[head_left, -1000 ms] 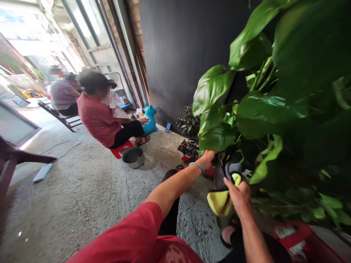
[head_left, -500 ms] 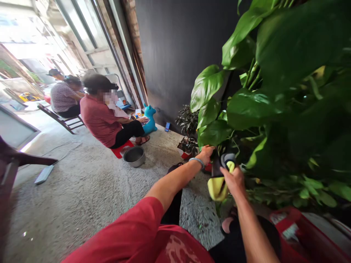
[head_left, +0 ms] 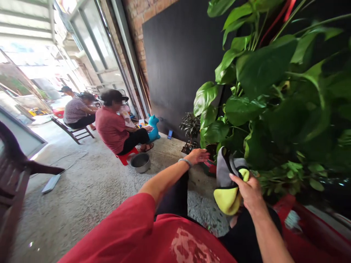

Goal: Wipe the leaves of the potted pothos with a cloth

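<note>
Left hand [head_left: 197, 156] withdrawn off leaves, open | right hand [head_left: 248, 190] grips yellow-grey cloth [head_left: 229, 182] beside plant [head_left: 263, 109]

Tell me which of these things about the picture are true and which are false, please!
1. The right hand holds a yellow and grey cloth. True.
2. The left hand is gripping the metal bowl. False: it is open near the big green plant, and the bowl sits apart on the floor.
3. There is a bracelet on the left wrist. True.
4. The blue toy animal is lying in the metal bowl. False: it stands by the dark wall, beyond the bowl.
5. A person in a red shirt sits on a low red stool. True.
</note>
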`<action>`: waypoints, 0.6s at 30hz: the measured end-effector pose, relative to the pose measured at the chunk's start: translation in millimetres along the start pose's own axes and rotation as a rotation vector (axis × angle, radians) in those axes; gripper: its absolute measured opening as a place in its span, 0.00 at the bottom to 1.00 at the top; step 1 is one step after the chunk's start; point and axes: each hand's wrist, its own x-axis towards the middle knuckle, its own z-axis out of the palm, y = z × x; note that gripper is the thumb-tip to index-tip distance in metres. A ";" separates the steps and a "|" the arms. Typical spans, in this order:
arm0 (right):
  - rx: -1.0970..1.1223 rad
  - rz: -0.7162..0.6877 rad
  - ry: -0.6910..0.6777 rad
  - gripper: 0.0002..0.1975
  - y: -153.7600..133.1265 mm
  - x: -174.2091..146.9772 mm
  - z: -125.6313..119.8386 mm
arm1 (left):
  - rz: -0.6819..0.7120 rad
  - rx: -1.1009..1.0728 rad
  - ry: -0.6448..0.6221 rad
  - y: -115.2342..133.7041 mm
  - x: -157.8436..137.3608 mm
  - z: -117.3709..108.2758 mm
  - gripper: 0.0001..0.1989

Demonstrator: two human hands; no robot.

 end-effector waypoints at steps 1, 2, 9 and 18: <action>0.043 -0.018 0.006 0.25 -9.9 -3.2 -0.6 | 0.022 0.012 -0.015 10.4 -6.4 1.3 0.04; 0.084 -0.038 0.015 0.25 -19.2 -7.6 -1.7 | 0.050 0.020 -0.035 19.8 -13.2 3.9 0.04; 0.301 -0.127 0.183 0.24 -68.0 -31.4 -36.4 | 0.251 0.087 -0.317 69.8 -68.9 67.3 0.06; 0.140 -0.175 0.490 0.23 -82.1 26.1 -103.0 | 0.600 0.348 -0.199 119.0 -51.8 212.4 0.19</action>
